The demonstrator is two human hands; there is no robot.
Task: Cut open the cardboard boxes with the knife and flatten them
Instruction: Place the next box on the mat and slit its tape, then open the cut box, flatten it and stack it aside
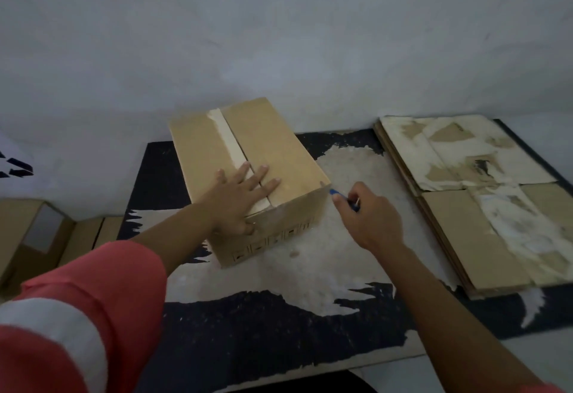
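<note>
Pressing one box (276, 141) with left hand (237, 199), right hand (369, 219) gripping one knife (336, 193).

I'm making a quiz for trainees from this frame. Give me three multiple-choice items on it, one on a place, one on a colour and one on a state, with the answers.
1. Relative to the cardboard box, where does the stack of flattened cardboard lie?
A) on top of it
B) to its right, on the table
C) in front of it

2. What colour is the handle of the knife held in the right hand?
A) red
B) yellow
C) blue

3. How is the box's top?
A) closed, with the left hand flat on it
B) cut, flaps raised
C) torn away

Answers:
1 B, the stack lies at the table's right side, apart from the box.
2 C, a blue handle shows past the fingers.
3 A, both flaps lie flat under the tape, with the fingers spread on them.
</note>
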